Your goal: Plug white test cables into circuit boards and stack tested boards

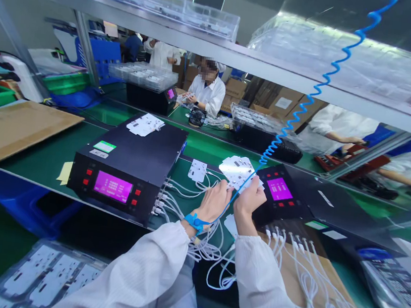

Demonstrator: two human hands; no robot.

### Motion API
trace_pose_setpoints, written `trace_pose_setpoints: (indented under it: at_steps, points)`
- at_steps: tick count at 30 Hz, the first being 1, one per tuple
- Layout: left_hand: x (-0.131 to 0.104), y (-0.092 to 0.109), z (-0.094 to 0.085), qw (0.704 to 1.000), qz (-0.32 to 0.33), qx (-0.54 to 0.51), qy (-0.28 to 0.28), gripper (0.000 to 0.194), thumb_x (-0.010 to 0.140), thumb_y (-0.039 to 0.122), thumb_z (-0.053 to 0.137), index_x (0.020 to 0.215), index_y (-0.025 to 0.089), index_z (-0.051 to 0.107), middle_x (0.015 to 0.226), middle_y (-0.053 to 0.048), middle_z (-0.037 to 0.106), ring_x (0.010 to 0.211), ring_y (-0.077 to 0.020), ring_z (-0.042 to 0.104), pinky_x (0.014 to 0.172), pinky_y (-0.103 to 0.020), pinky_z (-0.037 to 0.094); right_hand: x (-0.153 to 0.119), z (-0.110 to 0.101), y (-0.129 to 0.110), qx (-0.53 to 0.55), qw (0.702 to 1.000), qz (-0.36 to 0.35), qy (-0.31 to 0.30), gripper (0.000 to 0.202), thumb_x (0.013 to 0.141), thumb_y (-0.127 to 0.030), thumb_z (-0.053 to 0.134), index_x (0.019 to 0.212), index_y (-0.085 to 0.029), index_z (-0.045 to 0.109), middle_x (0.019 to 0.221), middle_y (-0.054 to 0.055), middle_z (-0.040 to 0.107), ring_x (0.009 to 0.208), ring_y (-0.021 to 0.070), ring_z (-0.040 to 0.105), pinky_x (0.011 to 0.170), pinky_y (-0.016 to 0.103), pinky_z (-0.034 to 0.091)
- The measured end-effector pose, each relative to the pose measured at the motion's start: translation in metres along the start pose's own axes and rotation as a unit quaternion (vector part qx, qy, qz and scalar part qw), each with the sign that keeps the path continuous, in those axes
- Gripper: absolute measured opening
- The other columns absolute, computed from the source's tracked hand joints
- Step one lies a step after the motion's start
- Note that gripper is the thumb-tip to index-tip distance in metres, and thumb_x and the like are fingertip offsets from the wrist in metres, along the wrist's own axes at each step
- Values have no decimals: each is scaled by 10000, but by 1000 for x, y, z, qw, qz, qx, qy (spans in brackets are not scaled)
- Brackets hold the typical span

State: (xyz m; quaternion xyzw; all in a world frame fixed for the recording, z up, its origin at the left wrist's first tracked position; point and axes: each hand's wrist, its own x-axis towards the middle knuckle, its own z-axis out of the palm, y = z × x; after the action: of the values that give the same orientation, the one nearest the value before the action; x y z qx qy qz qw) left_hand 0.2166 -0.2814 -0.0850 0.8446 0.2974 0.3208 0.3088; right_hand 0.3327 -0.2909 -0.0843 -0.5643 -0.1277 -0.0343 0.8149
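Observation:
A stack of white printed circuit boards (237, 170), or one board over another, is tilted up in front of me. My right hand (250, 198) is closed on its lower right edge. My left hand (217, 199) is closed at the lower left edge, with fingers bent; what lies between its fingertips is hidden. A blue wrist strap (196, 223) circles my left wrist. Just left of the held boards, a small white board (198, 171) lies with white cables (188, 188) beside it.
A black tester (126, 154) with a pink screen stands left, a white board (145, 124) on top. Another tester (279, 188) stands right. Cables (208, 249) bunch below my hands. A blue coiled cord (309, 99) hangs across. A tray of boards (44, 274) sits lower left. Co-workers sit beyond the shelf.

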Motion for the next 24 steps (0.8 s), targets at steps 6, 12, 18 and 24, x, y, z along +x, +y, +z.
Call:
trace_pose_setpoints:
  at_steps: [6,12,18,24]
  points:
    - [3,3,3,998,-29,48,-17,329,1081,386,389,1106,155,622,857,-158,755,810,-280,753,691,-332,489,7,4,6,45,998,46,21,373,884,-510,673,769,-157,631,709,4,661,659,148,653,620,252,571]
    - [-1,-17,-15,995,-72,68,-14,339,1086,364,385,994,173,649,870,-122,735,855,-245,743,741,-316,500,28,0,-7,67,993,79,59,243,966,-361,631,823,-166,608,785,7,692,775,143,711,709,223,610]
    - [-1,-57,-48,977,-190,95,23,253,961,112,574,1208,69,606,1237,-196,658,1162,-285,658,983,-429,531,39,-8,-5,53,979,198,-6,103,923,-224,701,905,-132,659,828,40,742,742,158,744,679,248,648]
    - [14,-62,-50,969,-242,14,53,361,874,132,718,1221,92,628,1424,-192,556,1425,-356,452,1180,-562,393,36,-13,21,14,961,273,-44,102,807,-44,735,849,-108,668,750,44,740,688,177,746,698,288,670]
